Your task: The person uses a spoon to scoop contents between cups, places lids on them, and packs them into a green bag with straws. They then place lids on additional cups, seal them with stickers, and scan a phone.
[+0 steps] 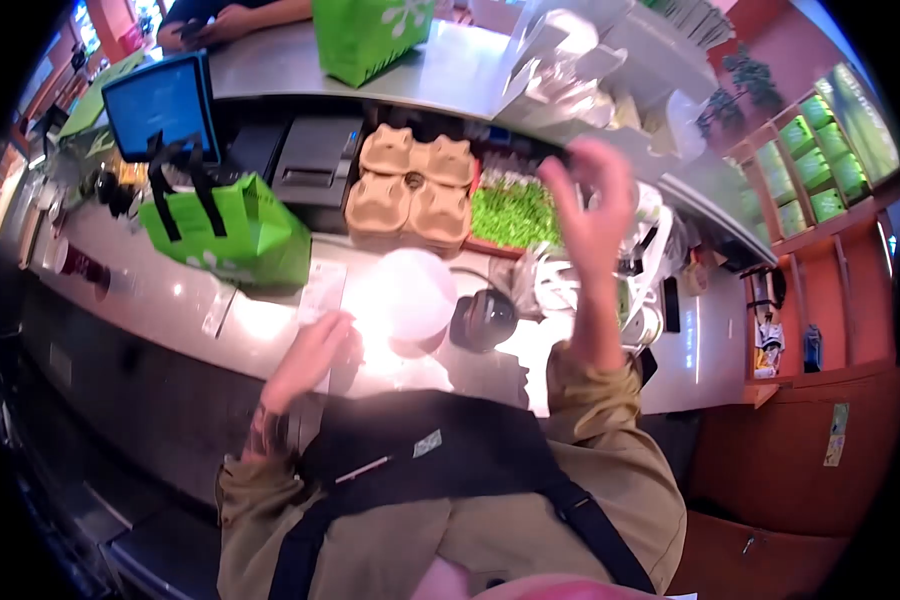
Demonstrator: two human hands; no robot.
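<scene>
My left hand (pixel 315 350) rests at the counter's near side, its fingertips together at the edge of a white paper slip (pixel 323 284); whether they pinch it is unclear. Just right of it stands a round white lid or bowl (pixel 410 293), very bright under the light. My right hand (pixel 600 195) is raised over the counter, fingers apart and curved, with nothing seen in it. Below and around it lie white bag straps (pixel 552 285). A black rounded device (pixel 488 320) sits between the white round item and the straps.
Cardboard cup carriers (pixel 410 200) are stacked behind, beside a tray of green packets (pixel 515 213). A green bag (pixel 235 235), a printer (pixel 315 160) and a blue screen (pixel 160 105) stand left. Another green bag (pixel 370 35) is on the upper counter, near another person's hands (pixel 225 25).
</scene>
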